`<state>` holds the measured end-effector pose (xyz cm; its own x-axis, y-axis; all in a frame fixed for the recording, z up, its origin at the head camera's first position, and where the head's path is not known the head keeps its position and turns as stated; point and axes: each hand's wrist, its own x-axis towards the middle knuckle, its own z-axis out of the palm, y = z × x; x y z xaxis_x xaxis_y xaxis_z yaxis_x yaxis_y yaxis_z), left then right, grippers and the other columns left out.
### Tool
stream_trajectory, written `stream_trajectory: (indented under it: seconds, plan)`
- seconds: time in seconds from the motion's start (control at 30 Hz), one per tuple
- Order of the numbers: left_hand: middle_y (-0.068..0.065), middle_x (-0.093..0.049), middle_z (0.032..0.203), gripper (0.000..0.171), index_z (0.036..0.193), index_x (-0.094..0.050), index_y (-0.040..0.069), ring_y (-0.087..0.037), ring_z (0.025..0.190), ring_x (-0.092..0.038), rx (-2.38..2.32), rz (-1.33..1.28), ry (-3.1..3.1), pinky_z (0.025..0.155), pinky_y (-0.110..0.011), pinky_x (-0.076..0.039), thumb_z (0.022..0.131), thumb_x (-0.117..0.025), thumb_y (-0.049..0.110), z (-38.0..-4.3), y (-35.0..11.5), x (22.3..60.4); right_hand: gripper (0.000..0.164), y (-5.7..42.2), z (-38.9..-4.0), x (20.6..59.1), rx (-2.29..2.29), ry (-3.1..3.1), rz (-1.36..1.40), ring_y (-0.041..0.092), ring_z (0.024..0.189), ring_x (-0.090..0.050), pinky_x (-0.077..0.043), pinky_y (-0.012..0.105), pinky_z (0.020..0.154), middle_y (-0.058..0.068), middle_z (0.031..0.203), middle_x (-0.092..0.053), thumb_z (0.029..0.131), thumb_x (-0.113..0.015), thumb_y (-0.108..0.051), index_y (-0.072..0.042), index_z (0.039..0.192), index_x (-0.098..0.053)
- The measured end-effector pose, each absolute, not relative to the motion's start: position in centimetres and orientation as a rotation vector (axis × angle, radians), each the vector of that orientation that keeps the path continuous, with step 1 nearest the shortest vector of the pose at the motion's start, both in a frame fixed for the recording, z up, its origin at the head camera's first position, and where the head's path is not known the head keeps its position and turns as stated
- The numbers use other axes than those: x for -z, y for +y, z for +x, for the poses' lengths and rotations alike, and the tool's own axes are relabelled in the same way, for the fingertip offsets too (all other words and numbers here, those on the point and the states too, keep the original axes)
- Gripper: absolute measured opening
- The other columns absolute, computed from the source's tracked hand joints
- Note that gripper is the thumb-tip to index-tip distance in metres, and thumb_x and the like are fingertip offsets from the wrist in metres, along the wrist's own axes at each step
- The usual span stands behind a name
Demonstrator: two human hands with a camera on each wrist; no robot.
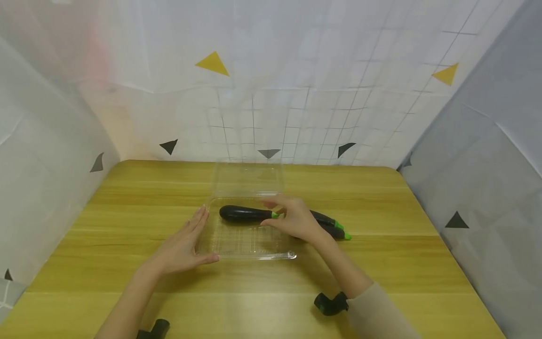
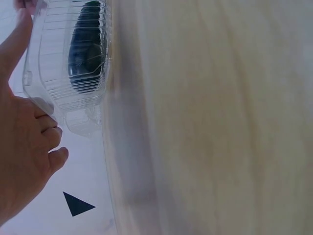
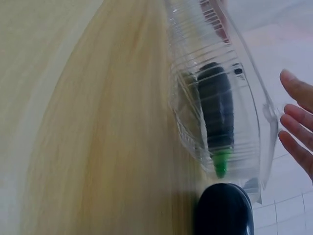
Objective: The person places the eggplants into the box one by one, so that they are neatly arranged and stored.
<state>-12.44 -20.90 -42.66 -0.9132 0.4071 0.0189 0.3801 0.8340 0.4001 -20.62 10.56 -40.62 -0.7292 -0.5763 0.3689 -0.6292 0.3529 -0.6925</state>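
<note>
A dark eggplant [image 1: 243, 213] with a green stem lies inside a clear plastic clamshell box [image 1: 237, 257], whose lid [image 1: 247, 181] is folded back. My left hand [image 1: 179, 247] rests against the box's left side, fingers extended, thumb at the front edge. Over the stem end of that eggplant hovers my right hand [image 1: 296, 219]. Its fingers [image 3: 296, 129] are spread and hold nothing in the right wrist view. Two more eggplants [image 1: 323, 219] [image 1: 332, 231] lie on the table just right of the box, partly hidden behind the right hand and wrist.
The wooden table [image 1: 402, 278] ends at a white sheet wall [image 1: 262, 56] just behind the lid. Sheets also stand at both sides. Black wrist mounts [image 1: 330, 303] sit under the forearms.
</note>
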Motion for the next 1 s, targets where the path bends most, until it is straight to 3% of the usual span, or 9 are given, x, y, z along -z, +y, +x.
stream_trajectory:
  seconds: [0.13, 0.27, 0.6, 0.73, 0.87, 1.0]
  plan:
    - [-0.013, 0.0, 0.161, 0.112, 0.154, -0.006, 0.004, -0.035, 0.144, -0.011, -0.618, 0.625, 2.951, 0.111, -0.054, -0.023, 0.08, -0.065, 0.063, -12.5, -21.0, 42.7, 0.052, 11.2, -20.4, 40.4, -1.368, -2.462, 1.18, 0.031, 0.098, -0.065, -0.057, 0.047, 0.073, 0.004, 0.115, -0.068, 0.074, -0.083, -0.011, -0.011, 0.124, -0.066]
    - [-0.013, 0.001, 0.161, 0.112, 0.155, -0.005, 0.004, -0.037, 0.144, -0.012, -0.624, 0.622, 2.949, 0.11, -0.055, -0.024, 0.081, -0.065, 0.063, -12.5, -21.0, 42.8, 0.051, 11.9, -20.1, 40.2, -1.363, -2.449, 1.177, 0.03, 0.097, -0.066, -0.057, 0.039, 0.073, 0.002, 0.114, -0.069, 0.075, -0.083, -0.014, -0.012, 0.123, -0.066]
    - [-0.013, 0.001, 0.161, 0.112, 0.155, -0.004, 0.004, -0.036, 0.144, -0.012, -0.625, 0.622, 2.94, 0.111, -0.055, -0.023, 0.081, -0.065, 0.063, -12.5, -21.0, 42.8, 0.051, 13.6, -19.8, 40.0, -1.453, -2.453, 1.092, 0.023, 0.099, -0.067, -0.054, 0.044, 0.084, 0.012, 0.115, -0.068, 0.076, -0.083, -0.016, -0.011, 0.123, -0.065]
    - [-0.014, 0.0, 0.161, 0.113, 0.154, -0.005, 0.003, -0.034, 0.145, -0.01, -0.626, 0.632, 2.947, 0.112, -0.053, -0.021, 0.08, -0.066, 0.063, -12.5, -21.0, 42.8, 0.052, 14.0, -19.5, 39.6, -1.456, -2.436, 1.084, 0.021, 0.102, -0.066, -0.054, 0.045, 0.085, 0.012, 0.115, -0.068, 0.074, -0.084, -0.009, -0.009, 0.122, -0.065]
    - [-0.012, 0.002, 0.161, 0.114, 0.154, -0.004, 0.004, -0.031, 0.146, -0.008, -0.623, 0.621, 2.939, 0.113, -0.052, -0.02, 0.08, -0.066, 0.064, -12.5, -21.0, 42.7, 0.052, 14.2, -18.8, 38.4, -1.424, -2.381, 1.114, 0.029, 0.099, -0.067, -0.055, 0.047, 0.08, 0.015, 0.112, -0.069, 0.069, -0.084, 0.003, 0.001, 0.118, -0.065]
    - [-0.013, 0.002, 0.161, 0.114, 0.154, -0.004, 0.004, -0.032, 0.145, -0.008, -0.626, 0.618, 2.935, 0.113, -0.052, -0.02, 0.08, -0.066, 0.064, -12.5, -21.0, 42.6, 0.053, 14.4, -18.0, 37.0, -1.391, -2.344, 1.137, 0.028, 0.095, -0.067, -0.057, 0.042, 0.077, 0.016, 0.109, -0.069, 0.066, -0.084, 0.007, 0.005, 0.115, -0.065]
